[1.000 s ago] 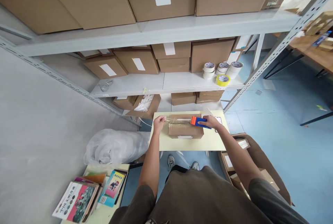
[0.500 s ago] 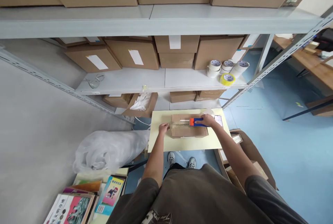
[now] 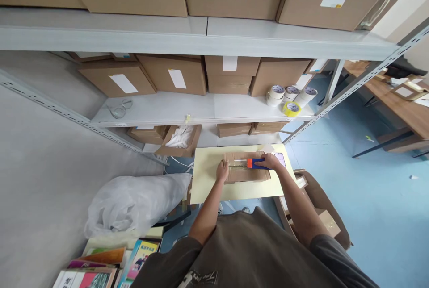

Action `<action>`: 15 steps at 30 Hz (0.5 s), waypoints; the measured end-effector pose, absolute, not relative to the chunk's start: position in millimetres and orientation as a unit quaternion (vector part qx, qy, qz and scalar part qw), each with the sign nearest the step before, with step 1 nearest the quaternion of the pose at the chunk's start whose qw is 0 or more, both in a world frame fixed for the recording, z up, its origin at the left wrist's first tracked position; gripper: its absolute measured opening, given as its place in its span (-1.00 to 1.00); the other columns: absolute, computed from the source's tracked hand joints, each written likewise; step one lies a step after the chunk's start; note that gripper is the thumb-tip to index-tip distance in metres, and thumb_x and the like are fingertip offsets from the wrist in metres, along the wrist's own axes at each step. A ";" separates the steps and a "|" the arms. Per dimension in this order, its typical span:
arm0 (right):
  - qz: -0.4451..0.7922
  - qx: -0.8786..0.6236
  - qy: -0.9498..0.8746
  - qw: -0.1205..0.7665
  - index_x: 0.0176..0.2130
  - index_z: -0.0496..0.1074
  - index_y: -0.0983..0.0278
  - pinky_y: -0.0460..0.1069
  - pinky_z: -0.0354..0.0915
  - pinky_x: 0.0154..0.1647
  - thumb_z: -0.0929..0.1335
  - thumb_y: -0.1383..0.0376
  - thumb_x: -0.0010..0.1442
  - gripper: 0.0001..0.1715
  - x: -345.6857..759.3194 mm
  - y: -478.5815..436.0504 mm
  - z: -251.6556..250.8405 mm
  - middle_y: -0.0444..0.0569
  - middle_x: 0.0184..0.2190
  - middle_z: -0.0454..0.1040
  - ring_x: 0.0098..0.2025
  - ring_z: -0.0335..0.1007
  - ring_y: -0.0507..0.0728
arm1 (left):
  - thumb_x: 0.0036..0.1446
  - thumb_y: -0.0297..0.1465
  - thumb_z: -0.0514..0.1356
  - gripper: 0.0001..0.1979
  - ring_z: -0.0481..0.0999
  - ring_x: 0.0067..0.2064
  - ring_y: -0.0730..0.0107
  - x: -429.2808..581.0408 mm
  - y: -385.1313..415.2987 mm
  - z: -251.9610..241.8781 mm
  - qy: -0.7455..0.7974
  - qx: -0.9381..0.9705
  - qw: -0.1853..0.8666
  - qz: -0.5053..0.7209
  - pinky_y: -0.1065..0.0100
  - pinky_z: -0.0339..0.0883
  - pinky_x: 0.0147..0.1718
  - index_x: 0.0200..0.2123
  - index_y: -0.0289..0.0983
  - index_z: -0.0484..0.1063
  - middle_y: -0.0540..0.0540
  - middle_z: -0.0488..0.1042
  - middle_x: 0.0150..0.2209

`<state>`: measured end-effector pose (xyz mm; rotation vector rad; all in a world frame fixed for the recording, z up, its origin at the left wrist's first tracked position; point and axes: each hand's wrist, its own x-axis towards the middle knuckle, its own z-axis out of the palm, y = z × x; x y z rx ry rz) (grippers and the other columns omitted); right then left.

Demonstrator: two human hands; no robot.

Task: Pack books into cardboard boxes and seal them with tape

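Observation:
On the pale yellow board (image 3: 205,185) lies a closed cardboard box (image 3: 241,174), with clear tape along its top. My right hand (image 3: 269,161) is wrapped around a blue and orange tape dispenser (image 3: 256,164), which rests over the middle seam of the box. At the box's left end is my left hand (image 3: 222,171), its fingers curled around the edge near the seam; the fingertips are too small to make out fully. A phone (image 3: 280,158) with a lit screen lies on the board just beyond my right wrist.
Ahead, a grey shelf (image 3: 187,105) bears cardboard boxes, white tape rolls (image 3: 275,95) and a yellow tape roll (image 3: 291,109). At left are a translucent plastic bundle (image 3: 134,203) and books (image 3: 100,256). A large open carton (image 3: 330,203) stands at right.
My left hand has moved right, from just beside the box onto its left end. My right hand and the dispenser hold nearly the same place over the box. The view has shifted slightly.

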<state>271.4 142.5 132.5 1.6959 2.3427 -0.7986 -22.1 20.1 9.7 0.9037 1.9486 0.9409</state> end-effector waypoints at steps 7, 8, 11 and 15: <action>-0.272 0.567 0.777 -0.017 -0.38 0.54 0.19 -0.02 0.25 -0.36 0.47 -0.31 0.13 -0.37 281.9 125.9 129.1 0.04 -0.40 0.61 -0.32 0.54 0.22 | 0.40 0.07 0.06 -0.38 0.64 0.09 -0.07 -5.0 35.1 18.1 0.789 0.350 0.389 0.321 0.13 0.37 0.10 0.27 -0.26 0.37 -0.37 0.64 0.02; -0.273 0.564 0.779 -0.025 -0.38 0.54 0.19 -0.02 0.25 -0.36 0.47 -0.31 0.13 -0.36 282.4 125.5 128.9 0.03 -0.41 0.60 -0.32 0.53 0.22 | 0.41 0.06 0.05 -0.37 0.64 0.09 -0.08 -5.7 35.2 18.1 0.793 0.354 0.387 0.310 0.13 0.36 0.10 0.29 -0.26 0.35 -0.37 0.64 0.01; -0.283 0.556 0.781 -0.022 -0.37 0.55 0.20 -0.03 0.23 -0.36 0.46 -0.31 0.13 -0.36 292.7 131.1 131.8 -0.01 -0.43 0.59 -0.35 0.50 0.19 | 0.43 0.02 0.03 -0.36 0.64 0.10 -0.15 -9.4 35.5 18.2 0.807 0.361 0.379 0.275 0.09 0.36 0.08 0.33 -0.29 0.32 -0.41 0.64 0.01; -0.253 0.600 0.759 0.008 -0.40 0.54 0.21 -0.04 0.19 -0.35 0.49 -0.27 0.10 -0.40 346.5 144.2 144.4 0.00 -0.40 0.60 -0.31 0.49 0.17 | 0.42 0.05 0.04 -0.37 0.63 0.09 -0.18 -19.3 35.2 17.4 0.808 0.366 0.370 0.277 0.08 0.38 0.06 0.28 -0.29 0.38 -0.42 0.64 0.01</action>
